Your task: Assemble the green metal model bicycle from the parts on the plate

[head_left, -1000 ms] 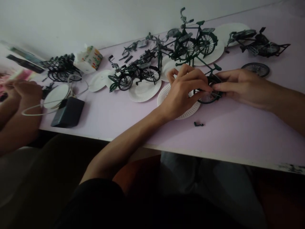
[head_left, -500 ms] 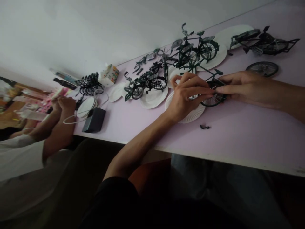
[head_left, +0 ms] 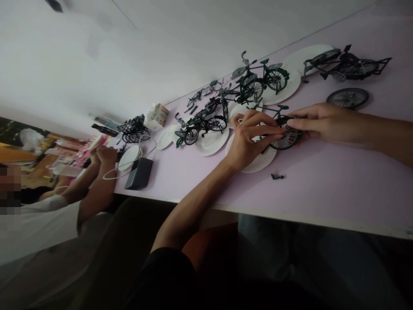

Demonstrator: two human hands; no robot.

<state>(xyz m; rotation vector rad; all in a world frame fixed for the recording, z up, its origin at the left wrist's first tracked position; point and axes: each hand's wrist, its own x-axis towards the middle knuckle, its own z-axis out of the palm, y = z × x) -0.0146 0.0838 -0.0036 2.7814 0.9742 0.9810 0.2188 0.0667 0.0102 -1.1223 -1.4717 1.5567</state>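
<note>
Both my hands hold a small dark green model bicycle (head_left: 290, 137) above the pale purple table. My left hand (head_left: 253, 137) comes in from the left, thumb and fingers pinched near the wheel and frame. My right hand (head_left: 318, 120) grips the bicycle's rear from the right, its thumb by the wheel's upper rim. The contact points are partly hidden by the fingers. A white paper plate (head_left: 260, 162) lies under my left hand. On the table in front of it is a small dark part (head_left: 277, 177). A loose wheel (head_left: 347, 98) rests beyond my right hand.
Several model bicycles (head_left: 275, 79) stand on paper plates along the wall side. A partly built bicycle (head_left: 351, 64) lies at the far right. Toward the left are a dark grey box (head_left: 139, 173), a white cable, a tissue box (head_left: 158, 115) and a co-worker's hands (head_left: 105, 155).
The view has shifted left, so the table contents sit slightly lower in it. My hands stay on the model bicycle, with only slight finger movement at the wheel.
</note>
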